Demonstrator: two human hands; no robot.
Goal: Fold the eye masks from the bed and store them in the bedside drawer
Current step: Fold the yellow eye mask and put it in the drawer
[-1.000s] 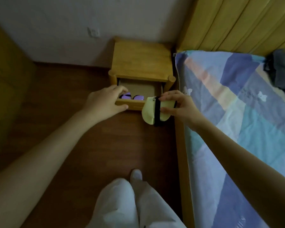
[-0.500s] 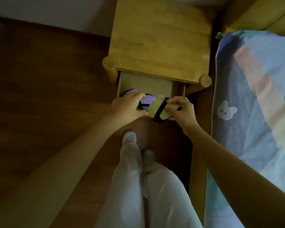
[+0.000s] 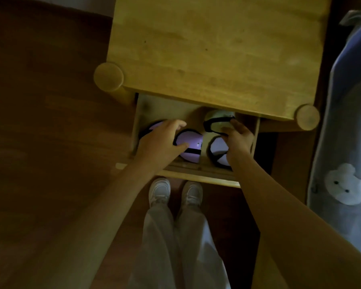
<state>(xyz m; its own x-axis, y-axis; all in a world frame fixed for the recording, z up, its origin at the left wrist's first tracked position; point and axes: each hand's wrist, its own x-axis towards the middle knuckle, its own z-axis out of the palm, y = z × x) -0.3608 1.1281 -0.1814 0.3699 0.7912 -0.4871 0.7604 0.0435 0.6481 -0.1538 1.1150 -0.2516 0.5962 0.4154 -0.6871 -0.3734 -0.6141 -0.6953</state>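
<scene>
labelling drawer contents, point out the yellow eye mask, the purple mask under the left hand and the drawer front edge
yellow eye mask [image 3: 217, 118]: head view, pale folded fabric above its black strap.
purple mask [image 3: 191, 142]: head view, lilac face beside the thumb.
drawer front edge [image 3: 196, 177]: head view, wooden front rail.

Matt, lightly grained wood forms the bedside table [image 3: 213, 49] and drawer [image 3: 196, 176]; the eye masks [image 3: 191, 147] look like soft cloth.
</scene>
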